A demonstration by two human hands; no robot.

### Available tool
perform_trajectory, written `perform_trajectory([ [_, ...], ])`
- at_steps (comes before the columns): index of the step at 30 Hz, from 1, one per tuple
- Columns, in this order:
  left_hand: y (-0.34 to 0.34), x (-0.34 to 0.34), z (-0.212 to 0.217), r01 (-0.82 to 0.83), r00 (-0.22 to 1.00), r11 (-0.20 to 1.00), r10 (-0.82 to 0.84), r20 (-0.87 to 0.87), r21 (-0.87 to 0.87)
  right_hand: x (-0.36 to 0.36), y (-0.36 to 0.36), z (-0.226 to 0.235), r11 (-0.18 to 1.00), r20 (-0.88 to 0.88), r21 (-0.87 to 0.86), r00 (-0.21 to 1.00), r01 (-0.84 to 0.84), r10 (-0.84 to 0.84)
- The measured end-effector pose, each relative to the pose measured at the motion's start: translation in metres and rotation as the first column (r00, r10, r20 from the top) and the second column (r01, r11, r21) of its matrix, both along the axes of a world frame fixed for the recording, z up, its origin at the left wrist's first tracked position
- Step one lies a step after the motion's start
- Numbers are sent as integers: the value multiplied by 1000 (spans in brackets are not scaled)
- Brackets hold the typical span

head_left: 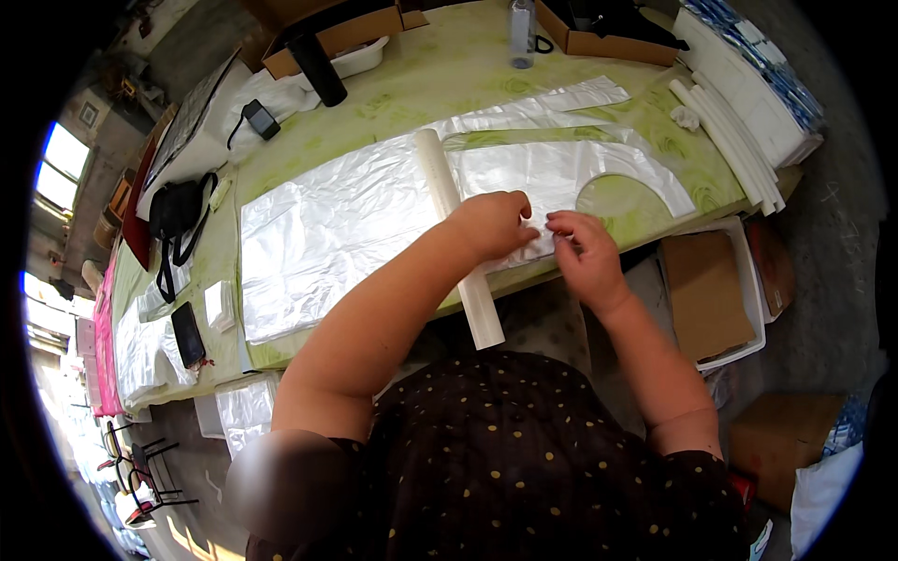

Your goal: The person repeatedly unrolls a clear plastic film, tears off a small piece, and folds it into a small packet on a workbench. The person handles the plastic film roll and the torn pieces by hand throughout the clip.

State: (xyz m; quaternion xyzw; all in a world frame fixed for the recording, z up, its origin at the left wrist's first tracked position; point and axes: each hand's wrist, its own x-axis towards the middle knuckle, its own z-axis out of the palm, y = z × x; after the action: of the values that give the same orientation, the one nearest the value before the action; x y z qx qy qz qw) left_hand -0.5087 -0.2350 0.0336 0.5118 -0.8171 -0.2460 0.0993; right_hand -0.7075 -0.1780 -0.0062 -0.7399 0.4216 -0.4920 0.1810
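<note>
A stack of thin white plastic vest bags (318,234) lies flat on the table, its cut handle strips reaching to the right around a rounded gap. Across it rests a long cream-coloured bar (468,257), whose near end juts past the table edge. My left hand (493,224) is just right of the bar, fingers curled at the film near the table's front edge. Close beside it, my right hand (589,257) has thumb and fingertips pinched at the same film. What lies under the left fingers is partly hidden.
A green patterned cloth covers the table (412,79). At the back are a black cylinder (316,70), a clear bottle (521,35) and a cardboard box (608,42). White rolls (730,140) lie right; a black bag (178,210) and phone (188,334) lie left. A white bin (748,318) stands below.
</note>
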Motion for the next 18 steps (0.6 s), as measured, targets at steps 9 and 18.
perform_trajectory([
  [9,-11,-8,-1,-39,989,995,26,147,87,-22,0,-42,962,371,272,923,0,-105],
  [18,-12,4,13,-114,993,977,117,-7,182,0,-12,-4,996,-154,-76,987,-55,43],
])
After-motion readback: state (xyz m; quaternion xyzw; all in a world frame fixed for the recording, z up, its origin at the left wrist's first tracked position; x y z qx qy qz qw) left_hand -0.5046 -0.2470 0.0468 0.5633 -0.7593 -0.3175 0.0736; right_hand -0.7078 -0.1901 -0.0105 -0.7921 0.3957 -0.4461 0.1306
